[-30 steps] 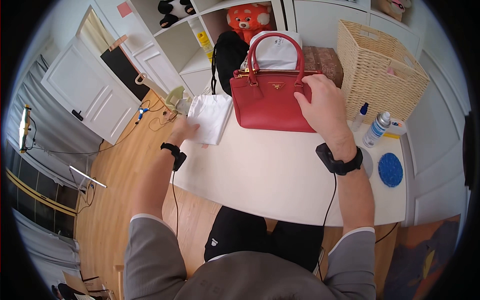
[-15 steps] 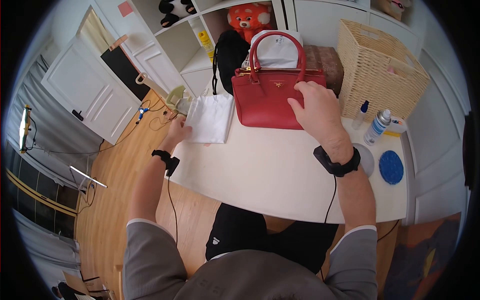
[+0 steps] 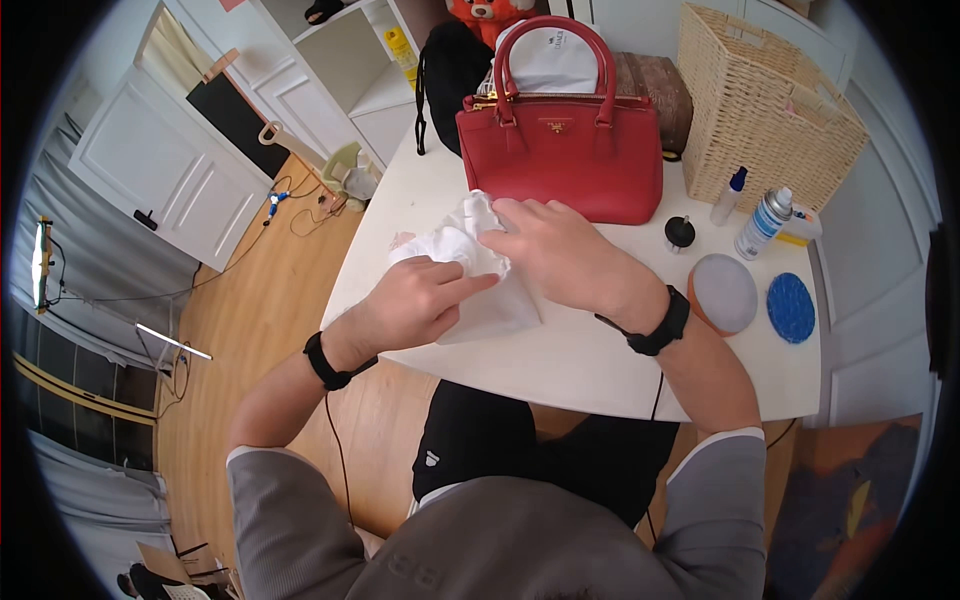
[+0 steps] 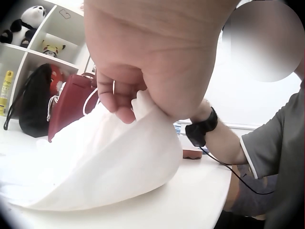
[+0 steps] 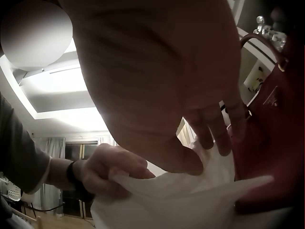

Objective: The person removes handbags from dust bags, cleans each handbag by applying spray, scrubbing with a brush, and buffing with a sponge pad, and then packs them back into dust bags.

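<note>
A white cloth drawstring pouch (image 3: pixel 505 312) lies in front of the red handbag (image 3: pixel 560 165), close to the table's near edge, its mouth gathered and crumpled. My left hand (image 3: pixel 415 300) grips the cloth at the near side of that mouth; in the left wrist view a fold (image 4: pixel 141 106) sits between thumb and curled fingers. Opposite it, my right hand (image 3: pixel 555 250) pinches the rim of the pouch, with thumb and fingertips on the cloth (image 5: pixel 209 164) in the right wrist view. The handbag stands upright with both handles raised.
At the right stand a wicker basket (image 3: pixel 760 110), a spray can (image 3: pixel 763 225), a small blue-capped bottle (image 3: pixel 728 195) and a black-topped item (image 3: pixel 680 234). Nearer lie a grey round pad (image 3: pixel 724 293) and a blue disc (image 3: pixel 791 308). A black drawstring bag (image 3: pixel 455 80) is behind the handbag.
The white pouch has come rightward and nearer my body in my left hand. My right hand has left the handbag and now holds the pouch's rim. The head view has tilted down.
</note>
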A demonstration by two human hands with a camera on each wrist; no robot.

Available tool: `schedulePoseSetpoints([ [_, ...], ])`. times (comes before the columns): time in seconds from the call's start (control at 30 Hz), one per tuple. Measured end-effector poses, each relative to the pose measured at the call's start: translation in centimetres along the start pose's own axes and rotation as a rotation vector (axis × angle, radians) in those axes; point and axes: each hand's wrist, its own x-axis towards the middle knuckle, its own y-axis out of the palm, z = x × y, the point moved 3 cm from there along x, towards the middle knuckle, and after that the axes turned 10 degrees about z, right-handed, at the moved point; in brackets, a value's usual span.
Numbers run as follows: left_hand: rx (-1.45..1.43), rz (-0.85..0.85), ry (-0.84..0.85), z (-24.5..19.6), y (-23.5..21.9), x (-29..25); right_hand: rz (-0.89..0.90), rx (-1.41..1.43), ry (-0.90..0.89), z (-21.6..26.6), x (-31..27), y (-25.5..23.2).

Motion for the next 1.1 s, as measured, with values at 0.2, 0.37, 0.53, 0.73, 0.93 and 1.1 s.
schedulePoseSetpoints([
  [0.2, 0.029, -0.011, 0.010, -0.2, 0.3, 0.3, 0.123, -0.144, 0.149, -1.5, -0.4, 0.8],
  [0.37, -0.022, -0.040, -0.066, 0.4, 0.3, -0.2, 0.006, -0.060, 0.117, -1.1, 0.1, -1.3],
  [0.53, -0.048, -0.266, -0.125, -0.5, -0.7, 0.1, -0.163, 0.104, 0.015, 0.5, 0.8, -4.4],
  [0.73, -0.356, -0.286, -0.128, -3.0, -3.2, 0.7, -0.195, 0.307, 0.005, 1.9, 0.2, -7.0],
  [0.93, -0.531, 0.085, -0.248, -3.5, -3.2, 2.0, -0.130, 0.342, 0.078, 2.4, -0.3, -7.9],
  [1.1, -0.772, 0.555, -0.296, -0.6, 1.4, 2.0, -0.167, 0.278, 0.141, 1.6, -0.3, -7.8],
])
